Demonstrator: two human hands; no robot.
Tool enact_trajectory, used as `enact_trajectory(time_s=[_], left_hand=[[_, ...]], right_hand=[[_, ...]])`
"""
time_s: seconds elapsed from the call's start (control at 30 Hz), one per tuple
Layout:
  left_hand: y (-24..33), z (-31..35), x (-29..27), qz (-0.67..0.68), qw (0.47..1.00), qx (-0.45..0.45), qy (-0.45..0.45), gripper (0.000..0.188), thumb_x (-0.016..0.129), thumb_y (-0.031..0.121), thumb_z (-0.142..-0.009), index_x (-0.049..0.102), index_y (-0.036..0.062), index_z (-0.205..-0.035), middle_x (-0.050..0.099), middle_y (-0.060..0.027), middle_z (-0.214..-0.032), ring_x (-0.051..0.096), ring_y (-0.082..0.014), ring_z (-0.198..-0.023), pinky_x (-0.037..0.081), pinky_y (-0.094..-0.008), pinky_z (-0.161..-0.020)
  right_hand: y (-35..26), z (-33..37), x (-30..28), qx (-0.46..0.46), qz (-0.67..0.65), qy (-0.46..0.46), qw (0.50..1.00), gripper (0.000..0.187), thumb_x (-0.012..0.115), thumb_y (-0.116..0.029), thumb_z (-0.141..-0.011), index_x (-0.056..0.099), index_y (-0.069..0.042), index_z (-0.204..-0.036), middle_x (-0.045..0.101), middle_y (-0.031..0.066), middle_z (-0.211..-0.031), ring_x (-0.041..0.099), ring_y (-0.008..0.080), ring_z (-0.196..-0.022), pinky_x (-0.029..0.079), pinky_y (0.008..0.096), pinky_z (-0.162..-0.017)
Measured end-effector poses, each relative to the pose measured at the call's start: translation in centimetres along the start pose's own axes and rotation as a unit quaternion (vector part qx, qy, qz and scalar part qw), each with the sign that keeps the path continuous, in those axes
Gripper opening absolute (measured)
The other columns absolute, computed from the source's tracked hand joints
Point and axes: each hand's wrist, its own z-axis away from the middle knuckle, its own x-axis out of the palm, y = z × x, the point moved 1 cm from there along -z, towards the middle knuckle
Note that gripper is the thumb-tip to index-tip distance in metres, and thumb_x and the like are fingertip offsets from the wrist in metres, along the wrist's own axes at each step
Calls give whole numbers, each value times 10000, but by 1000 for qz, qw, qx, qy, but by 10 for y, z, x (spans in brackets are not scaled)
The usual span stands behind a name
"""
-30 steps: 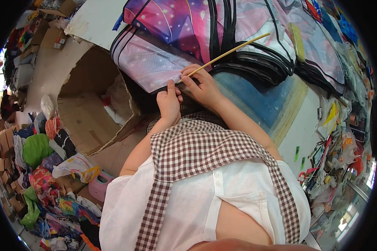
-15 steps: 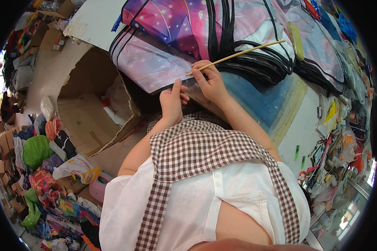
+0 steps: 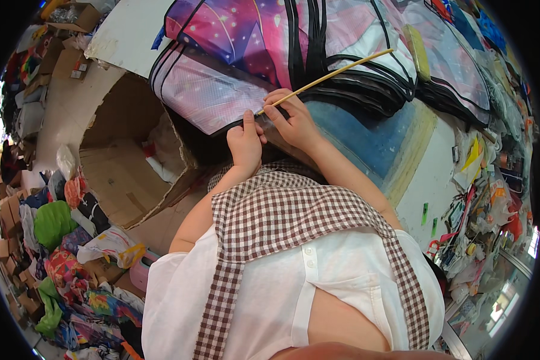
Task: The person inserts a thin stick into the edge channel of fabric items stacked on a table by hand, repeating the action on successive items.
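Observation:
A thin wooden stick [image 3: 336,71] slants up to the right from my right hand [image 3: 292,122], pinched near its lower end. That lower tip touches the black-edged corner of a pale pink and lilac printed fabric piece [image 3: 198,90]. My left hand [image 3: 245,143] is closed on the same corner, thumb on top and fingers curled below. Behind my hands lies a stack of purple and pink starry fabric pieces [image 3: 240,30] with black binding [image 3: 366,90]. What lies under my left thumb is hidden.
Left of my hands stands an open cardboard box [image 3: 126,186]. A blue board [image 3: 354,141] lies on the white table [image 3: 423,180] to the right. A yellowish bar [image 3: 416,53] rests on the fabric. Piles of cloth and bags [image 3: 66,264] cover the floor at left.
My right hand and the stick have moved slightly left and down, bringing the tip to the black edge beside my left thumb. The view has shifted a little.

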Motion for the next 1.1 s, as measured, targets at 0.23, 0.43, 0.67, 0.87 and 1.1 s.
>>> enact_trajectory(time_s=[0.23,0.43,0.67,0.87,1.1], left_hand=[[3,2,-1,14,1000,-7,-5,459,561,353,-974,519,53,-630,518,-32,-556,458,-107,-444,349,-235,-434],[21,-5,-37,119,987,-19,109,326,609,277,-936,565,46,-710,518,-30,-581,435,-100,-465,328,-254,-436],[151,-73,35,-184,915,339,-117,354,628,299,-917,651,-12,-1084,669,-53,-997,597,-137,-950,452,-269,-850],[131,-128,41,-97,956,218,-172,333,566,292,-950,615,30,-1149,655,-56,-1086,598,-149,-1039,450,-297,-857],[24,-22,-65,234,960,-155,-5,190,562,224,-958,545,69,-1066,600,-27,-926,587,-131,-808,514,-270,-708]], right_hand=[[0,0,1,-10,18,-29,999,133,625,-148,-900,619,-21,-936,601,134,-993,579,304,-970,456,372,-851],[-21,0,-16,-3,-37,25,999,110,601,-106,-919,612,0,-947,612,101,-976,598,229,-930,458,323,-845],[-34,-2,-16,47,-129,-17,990,117,597,-137,-936,616,-26,-966,599,119,-1112,577,227,-1049,439,338,-922],[-5,-23,-9,41,-136,38,989,120,597,-127,-935,618,-30,-1003,504,172,-1329,515,271,-1216,392,370,-1018],[-6,-25,-10,49,-187,-3,981,121,537,-106,-980,579,-25,-1058,436,138,-1389,428,243,-1300,345,362,-1067]])
